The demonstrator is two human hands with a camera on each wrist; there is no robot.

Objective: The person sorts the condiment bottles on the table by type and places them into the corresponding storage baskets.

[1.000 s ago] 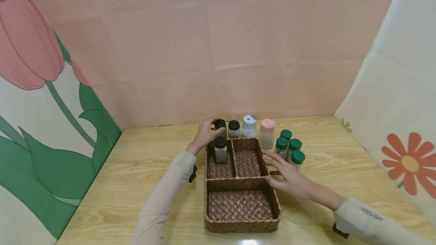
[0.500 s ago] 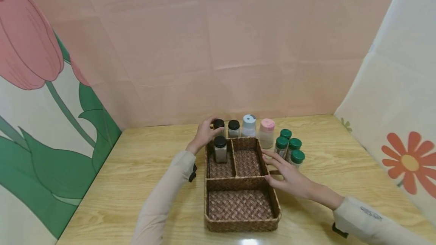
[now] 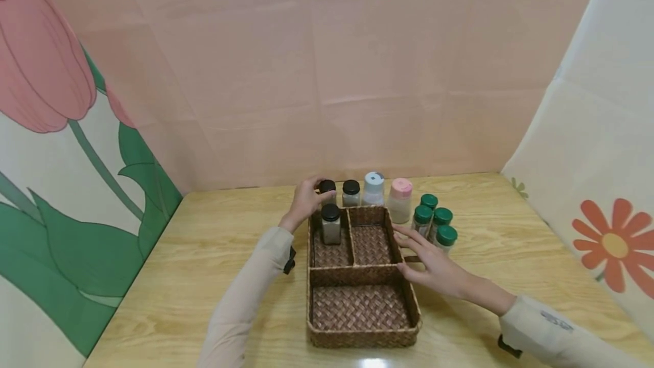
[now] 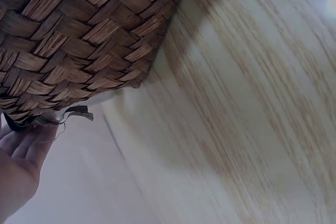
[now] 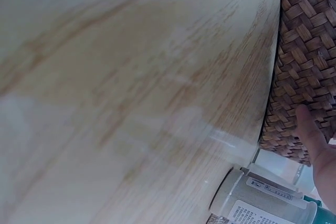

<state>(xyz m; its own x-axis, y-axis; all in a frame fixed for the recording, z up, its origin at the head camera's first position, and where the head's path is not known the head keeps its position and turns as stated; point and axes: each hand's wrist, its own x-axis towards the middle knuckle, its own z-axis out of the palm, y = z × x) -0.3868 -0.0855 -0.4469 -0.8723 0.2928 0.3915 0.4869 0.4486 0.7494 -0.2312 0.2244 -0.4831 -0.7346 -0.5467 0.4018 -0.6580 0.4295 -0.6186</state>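
At the far left corner of the woven basket [image 3: 365,338], my left hand [image 3: 305,202] curls its fingers and thumb round a black-lidded spice jar [image 3: 327,187]. The basket wall hides that jar's lower part. Another black-lidded jar [image 3: 331,231] stands upright in the basket's far left compartment. My right hand [image 3: 434,266] touches the basket's right wall, with fairly straight fingers. In the right wrist view, one fingertip [image 5: 303,113] presses against the weave. The left wrist view shows part of my left hand [image 4: 23,166] beyond the basket's corner, its jar mostly hidden.
Behind the basket stand another black-lidded jar [image 3: 351,191], a blue-capped bottle [image 3: 374,186] and a pink-capped bottle [image 3: 400,200]. Several green-lidded jars [image 3: 422,217] cluster close to my right hand. A pink cloth wall [image 3: 317,72] closes off the table's far edge.
The jar in my left hand has shifted slightly left, along with the hand. My right hand and the basket have stayed in place.
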